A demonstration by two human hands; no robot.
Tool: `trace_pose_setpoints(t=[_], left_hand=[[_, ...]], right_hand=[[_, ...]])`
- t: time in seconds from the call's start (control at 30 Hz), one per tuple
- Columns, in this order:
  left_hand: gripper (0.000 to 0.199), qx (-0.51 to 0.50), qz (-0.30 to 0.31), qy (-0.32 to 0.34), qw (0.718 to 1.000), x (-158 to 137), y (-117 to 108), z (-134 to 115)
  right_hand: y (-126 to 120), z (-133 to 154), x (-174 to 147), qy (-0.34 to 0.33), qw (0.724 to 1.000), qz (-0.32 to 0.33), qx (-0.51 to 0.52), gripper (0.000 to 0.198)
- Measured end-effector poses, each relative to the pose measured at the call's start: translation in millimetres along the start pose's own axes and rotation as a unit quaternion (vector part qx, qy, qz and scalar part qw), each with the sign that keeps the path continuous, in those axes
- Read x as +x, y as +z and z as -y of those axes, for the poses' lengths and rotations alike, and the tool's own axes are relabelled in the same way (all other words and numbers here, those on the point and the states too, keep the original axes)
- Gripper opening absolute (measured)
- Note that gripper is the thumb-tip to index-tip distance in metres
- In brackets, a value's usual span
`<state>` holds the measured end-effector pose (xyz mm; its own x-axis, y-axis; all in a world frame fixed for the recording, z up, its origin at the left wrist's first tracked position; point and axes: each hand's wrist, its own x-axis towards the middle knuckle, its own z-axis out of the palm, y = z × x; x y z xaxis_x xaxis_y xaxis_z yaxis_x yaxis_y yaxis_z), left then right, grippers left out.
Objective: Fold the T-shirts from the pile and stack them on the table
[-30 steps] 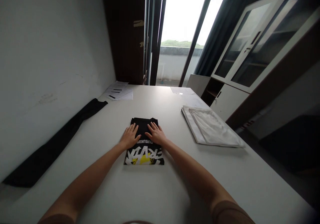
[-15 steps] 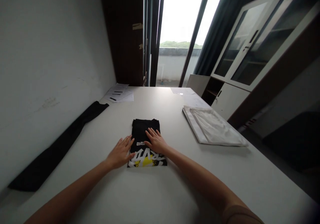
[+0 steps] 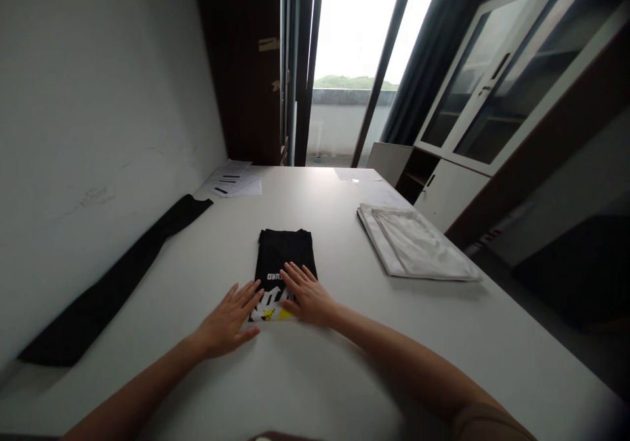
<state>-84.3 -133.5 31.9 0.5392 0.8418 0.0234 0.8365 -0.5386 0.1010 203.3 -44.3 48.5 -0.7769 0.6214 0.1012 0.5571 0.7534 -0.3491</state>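
A black T-shirt (image 3: 284, 249), folded into a small rectangle, lies flat on the white table (image 3: 315, 375). White lettering and a yellow patch are printed on its near part. My left hand (image 3: 229, 319) is open, its fingertips at the shirt's left edge and its thumb over the tabletop. Flat across the near right part of the shirt lies my right hand (image 3: 308, 296), fingers stretched out, hiding some of the print. Neither hand grips the cloth.
Along the wall on the left lies a long black cloth piece (image 3: 123, 280). Folded white fabric (image 3: 418, 244) rests on the right side. Paper sheets (image 3: 236, 180) are at the far left corner, and more papers (image 3: 367, 185) at the far right. A cabinet (image 3: 462, 185) stands beyond the right edge.
Both hands have slid toward me over the shirt, the right one from its middle to its near part. The shirt stays in about the same place.
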Motion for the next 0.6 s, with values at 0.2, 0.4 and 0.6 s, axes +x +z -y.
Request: trace_pose_setpoints(t=[0.2, 0.4, 0.6], left_hand=[[0.085, -0.002, -0.004, 0.005, 1.000, -0.7, -2.0, -0.4], [0.084, -0.014, 0.003, 0.039, 0.999, 7.8, -10.2, 2.2], [0.072, -0.027, -0.009, 0.028, 0.999, 53.5, -18.0, 5.4]], right_hand=[[3.9, 1.6, -14.2, 0.042, 0.999, -0.019, 0.012, 0.087], [2.3, -21.6, -14.8, 0.078, 0.997, -0.024, -0.003, 0.081], [0.0, -42.6, -4.7, 0.109, 0.994, -0.020, -0.013, 0.083]])
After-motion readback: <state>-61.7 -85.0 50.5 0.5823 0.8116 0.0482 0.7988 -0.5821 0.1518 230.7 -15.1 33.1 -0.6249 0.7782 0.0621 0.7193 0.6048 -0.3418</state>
